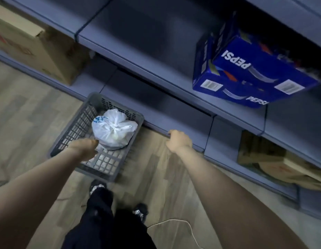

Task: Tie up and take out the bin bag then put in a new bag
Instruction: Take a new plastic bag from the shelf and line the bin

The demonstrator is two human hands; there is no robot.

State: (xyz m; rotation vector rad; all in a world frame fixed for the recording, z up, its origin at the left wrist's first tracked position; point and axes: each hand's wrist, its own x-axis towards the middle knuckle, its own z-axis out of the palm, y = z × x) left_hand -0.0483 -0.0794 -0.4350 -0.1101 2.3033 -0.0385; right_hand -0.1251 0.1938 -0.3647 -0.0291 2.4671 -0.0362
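Observation:
A white plastic bin bag point(114, 129), knotted at its top, sits inside a grey slatted plastic basket point(79, 123) on the wooden floor. My left hand point(84, 149) reaches down into the basket just in front of the bag; whether it touches the bag is unclear, and its fingers are blurred. My right hand point(179, 141) grips the front edge of the lowest grey shelf point(188, 121) to the right of the basket. No new bag is in view.
Grey shelving runs across the top and right. A blue Pepsi box point(249, 72) stands on a middle shelf, cardboard boxes point(30, 49) at upper left and flattened cardboard point(274, 159) at lower right. A white cord point(183, 223) lies on the floor by my feet.

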